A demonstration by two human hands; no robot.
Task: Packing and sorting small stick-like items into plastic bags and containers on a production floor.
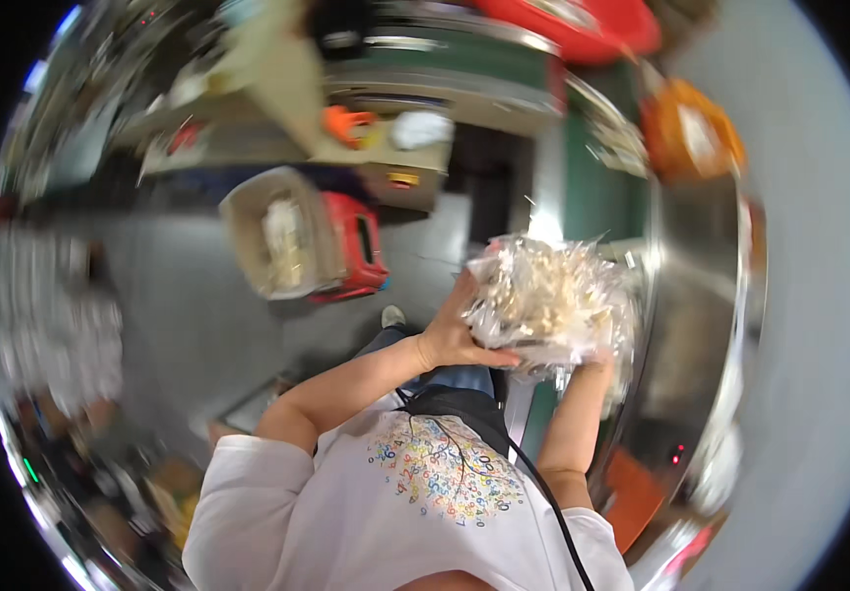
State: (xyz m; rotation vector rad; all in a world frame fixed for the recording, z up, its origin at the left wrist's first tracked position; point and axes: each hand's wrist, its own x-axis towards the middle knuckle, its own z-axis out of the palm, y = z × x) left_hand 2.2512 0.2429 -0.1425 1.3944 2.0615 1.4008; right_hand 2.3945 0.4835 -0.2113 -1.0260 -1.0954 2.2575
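Two hands share one load: you hold a clear, crinkled plastic bag [548, 300] of small pale-gold pieces in front of you, right of your body's midline. Your left hand [457, 330] grips its left side, fingers spread along the plastic and thumb low at the near edge. Your right hand [594, 366] supports it from the near right; the bag hides most of those fingers, so you cannot tell how widely they are spread. The bag appears above the near part of a long green surface [588, 182], though whether it touches that surface is unclear.

Ahead of you on the left, an open cardboard box [240, 222] with pale contents stands right beside a red crate [358, 246]. Beyond them, an orange item [348, 123] and a white bundle [422, 130] lie on a beige surface [331, 153]. At the far right sits an orange container [676, 143], and a red basin [597, 30] shows at the top edge. Motion blurs much of the surroundings.
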